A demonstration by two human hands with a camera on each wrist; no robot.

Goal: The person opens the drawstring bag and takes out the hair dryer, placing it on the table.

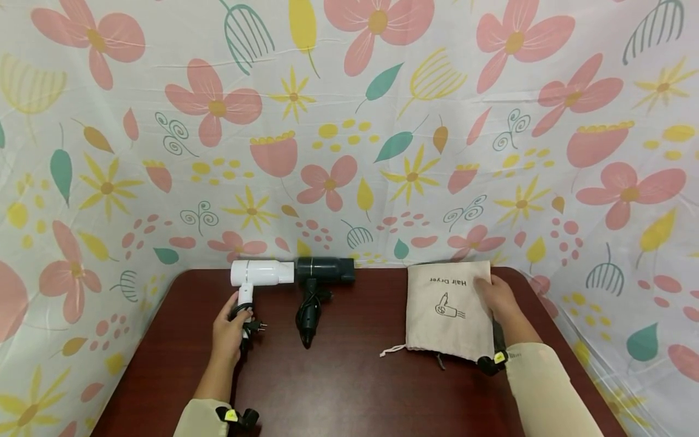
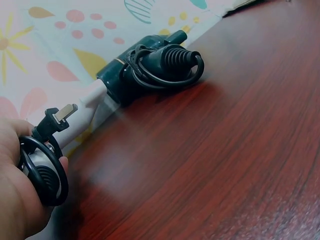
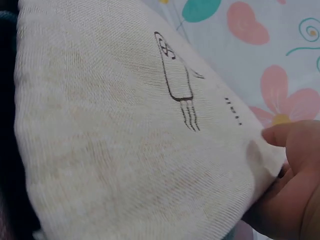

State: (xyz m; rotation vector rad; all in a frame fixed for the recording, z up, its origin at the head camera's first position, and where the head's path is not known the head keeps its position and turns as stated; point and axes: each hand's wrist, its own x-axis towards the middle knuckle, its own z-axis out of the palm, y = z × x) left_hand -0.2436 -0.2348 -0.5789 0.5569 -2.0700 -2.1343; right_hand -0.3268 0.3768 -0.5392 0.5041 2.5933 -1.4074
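My left hand (image 1: 228,328) grips the handle of a white hair dryer (image 1: 262,272), with its black cord (image 2: 60,165) looped around the handle and the plug (image 2: 52,122) sticking out. The white nozzle meets the rear of a black hair dryer (image 1: 327,270), which lies beside it with its cord wound on the handle. On the right, my right hand (image 1: 502,303) pinches the side edge of a beige cloth bag (image 1: 448,321) printed "Hair Dryer", upside down in the head view. Fingers behind the cloth are hidden. Something dark shows along the bag's right edge; I cannot tell what.
A dark reddish-brown table (image 1: 349,388) carries everything. Behind it and at both sides hangs a white curtain (image 1: 338,121) with flower and leaf prints. A white drawstring (image 1: 392,350) trails from the bag's lower left corner.
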